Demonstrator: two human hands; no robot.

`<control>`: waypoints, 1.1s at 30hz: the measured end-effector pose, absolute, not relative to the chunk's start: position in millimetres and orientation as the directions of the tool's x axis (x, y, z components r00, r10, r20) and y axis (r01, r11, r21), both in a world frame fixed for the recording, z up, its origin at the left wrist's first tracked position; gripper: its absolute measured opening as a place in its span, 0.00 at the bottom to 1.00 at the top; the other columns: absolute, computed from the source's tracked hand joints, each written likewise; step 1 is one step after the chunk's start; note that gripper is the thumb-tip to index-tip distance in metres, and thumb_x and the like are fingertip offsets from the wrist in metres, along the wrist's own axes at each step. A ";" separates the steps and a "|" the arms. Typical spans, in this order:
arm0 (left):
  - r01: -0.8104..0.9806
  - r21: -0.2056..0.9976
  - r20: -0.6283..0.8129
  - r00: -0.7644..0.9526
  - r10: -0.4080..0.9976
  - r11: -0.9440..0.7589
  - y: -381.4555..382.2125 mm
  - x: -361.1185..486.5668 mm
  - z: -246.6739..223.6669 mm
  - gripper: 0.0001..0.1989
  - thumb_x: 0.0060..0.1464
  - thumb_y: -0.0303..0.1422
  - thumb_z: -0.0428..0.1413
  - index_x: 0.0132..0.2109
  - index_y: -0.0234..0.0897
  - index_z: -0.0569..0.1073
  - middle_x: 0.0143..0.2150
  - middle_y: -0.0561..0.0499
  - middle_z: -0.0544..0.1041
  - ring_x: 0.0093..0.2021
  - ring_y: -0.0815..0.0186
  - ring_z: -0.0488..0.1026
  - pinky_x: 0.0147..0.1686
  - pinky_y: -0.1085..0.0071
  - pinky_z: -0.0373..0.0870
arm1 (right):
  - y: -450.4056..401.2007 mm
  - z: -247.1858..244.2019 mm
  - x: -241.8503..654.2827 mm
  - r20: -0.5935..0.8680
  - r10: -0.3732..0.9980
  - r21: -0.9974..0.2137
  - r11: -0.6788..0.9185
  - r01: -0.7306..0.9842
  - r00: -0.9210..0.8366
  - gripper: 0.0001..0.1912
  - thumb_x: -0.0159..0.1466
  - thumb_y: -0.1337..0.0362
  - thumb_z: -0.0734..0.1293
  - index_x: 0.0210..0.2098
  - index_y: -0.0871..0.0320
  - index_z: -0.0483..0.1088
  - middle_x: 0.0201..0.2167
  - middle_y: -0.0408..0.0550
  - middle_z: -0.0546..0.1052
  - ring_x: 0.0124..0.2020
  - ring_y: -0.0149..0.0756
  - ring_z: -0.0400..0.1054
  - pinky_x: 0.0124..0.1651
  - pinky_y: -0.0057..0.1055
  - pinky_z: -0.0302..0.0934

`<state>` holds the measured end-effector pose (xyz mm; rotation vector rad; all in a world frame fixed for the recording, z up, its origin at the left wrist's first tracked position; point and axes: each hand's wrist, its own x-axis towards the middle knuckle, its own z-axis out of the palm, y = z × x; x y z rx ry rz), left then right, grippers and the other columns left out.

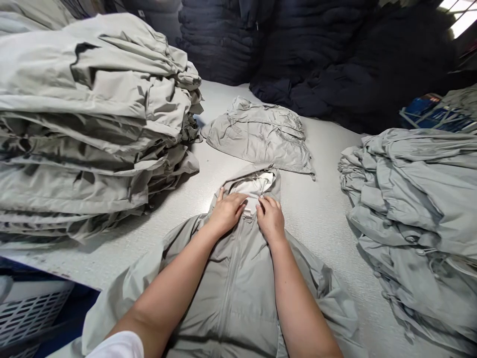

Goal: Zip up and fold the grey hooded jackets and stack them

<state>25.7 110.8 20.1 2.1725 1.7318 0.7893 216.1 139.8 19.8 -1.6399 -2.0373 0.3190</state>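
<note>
Grey hooded jacket (255, 283) lies front up before us in the near middle of the pale table (324, 214), its hood (276, 185) towards the far side. From the left, we see a white basket (40, 289) low at the near corner and, beyond it, a tall stack of grey garments (115, 94). Next comes our left hand (226, 213), its fingers bent over the left side of the hood's opening; whether they grip the cloth, we cannot tell. Between our hands show some white inner cloth (250, 187) and, just nearer, the front zip (233, 271); just beyond the hood lies a crumpled grey garment (257, 134). Our right hand (272, 220) has thumb and fingers gathered at the opening's right edge, seemingly in a pinch, though we cannot be sure. Far right of that are piled dark garments (316, 54), and nearer, at the right, another grey stack (417, 194). We judge the jacket light, soft and thin, its smooth shell apt to slide and wrinkle, and hardly fragile. We would take hold at the hood's edges, either side of the zip's top, where seams likely give a firmer grip.
</note>
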 end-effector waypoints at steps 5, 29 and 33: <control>0.890 0.454 0.179 -0.145 0.973 0.049 117.8 7.6 18.2 0.21 0.68 0.35 0.56 0.65 0.39 0.75 0.72 0.33 0.69 0.72 0.39 0.64 0.70 0.24 0.45 | 137.9 32.5 229.7 0.122 0.992 -0.397 0.032 0.917 0.019 0.16 0.72 0.62 0.63 0.49 0.54 0.82 0.55 0.53 0.80 0.50 0.44 0.74 0.53 0.36 0.68; 0.712 0.644 0.115 0.274 0.955 -0.282 113.0 -9.6 33.8 0.02 0.58 0.31 0.66 0.39 0.43 0.85 0.39 0.51 0.86 0.45 0.58 0.79 0.54 0.60 0.69 | 128.1 30.4 213.1 0.177 0.861 -0.646 0.467 0.604 -0.476 0.02 0.65 0.66 0.76 0.35 0.54 0.80 0.36 0.46 0.81 0.44 0.40 0.72 0.51 0.34 0.63; 0.725 0.628 0.085 0.296 0.951 -0.282 113.9 -9.0 30.6 0.04 0.57 0.34 0.68 0.40 0.43 0.84 0.38 0.51 0.85 0.46 0.58 0.78 0.53 0.61 0.68 | 126.2 30.7 214.1 0.166 0.846 -0.586 0.498 0.639 -0.507 0.05 0.64 0.70 0.74 0.33 0.54 0.77 0.35 0.46 0.79 0.44 0.40 0.69 0.49 0.34 0.61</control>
